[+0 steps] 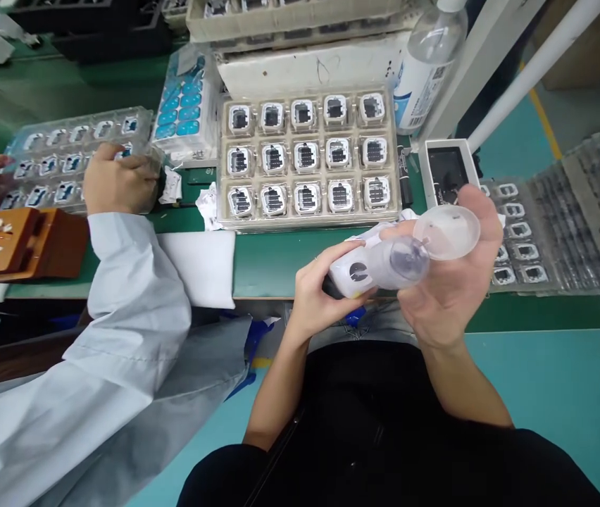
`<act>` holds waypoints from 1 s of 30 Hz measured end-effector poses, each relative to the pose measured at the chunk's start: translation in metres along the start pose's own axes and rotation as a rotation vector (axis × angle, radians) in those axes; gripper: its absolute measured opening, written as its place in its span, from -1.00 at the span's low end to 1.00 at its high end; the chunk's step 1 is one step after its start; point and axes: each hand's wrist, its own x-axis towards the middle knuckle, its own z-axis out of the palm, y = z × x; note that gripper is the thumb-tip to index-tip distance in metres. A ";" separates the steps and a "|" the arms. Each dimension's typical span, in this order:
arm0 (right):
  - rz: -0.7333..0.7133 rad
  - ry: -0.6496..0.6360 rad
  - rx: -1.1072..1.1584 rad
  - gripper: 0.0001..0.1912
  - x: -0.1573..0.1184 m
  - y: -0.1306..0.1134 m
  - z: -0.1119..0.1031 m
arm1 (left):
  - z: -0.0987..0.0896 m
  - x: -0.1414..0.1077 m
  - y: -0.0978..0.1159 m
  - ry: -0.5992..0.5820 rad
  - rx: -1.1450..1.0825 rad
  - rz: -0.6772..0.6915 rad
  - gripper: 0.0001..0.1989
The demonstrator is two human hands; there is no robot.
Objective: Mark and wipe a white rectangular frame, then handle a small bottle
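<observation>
My left hand (317,285) is wrapped round a white bottle (351,271) with a dark round mark, tilted so its clear rounded end points right. An open translucent round lid (448,231) hangs at that end. Beneath it, my right hand (451,292) is turned palm up, thumb apart at the right. Its fingers run partly hidden behind the bottle; whether they or the thumb touch the lid I cannot tell. Just beyond is a clear tray (322,132) of white-framed square parts with dark centres.
A co-worker's hand (117,179) rests on another parts tray (78,132) at the left, near an orange-brown fixture (1,239). A white foam sheet (199,264) lies at the table edge. Back right stands a plastic bottle (427,70); stacked trays (579,204) fill the right.
</observation>
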 end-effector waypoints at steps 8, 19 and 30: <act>0.027 0.034 -0.117 0.10 -0.003 -0.002 -0.008 | -0.001 0.003 0.001 0.031 -0.076 0.078 -0.26; 0.091 0.043 -0.080 0.11 -0.009 0.011 -0.003 | 0.001 0.003 -0.001 0.039 -0.101 0.067 -0.25; 0.080 0.059 -0.110 0.34 -0.006 0.020 -0.009 | 0.003 0.001 -0.004 0.044 -0.109 0.073 -0.25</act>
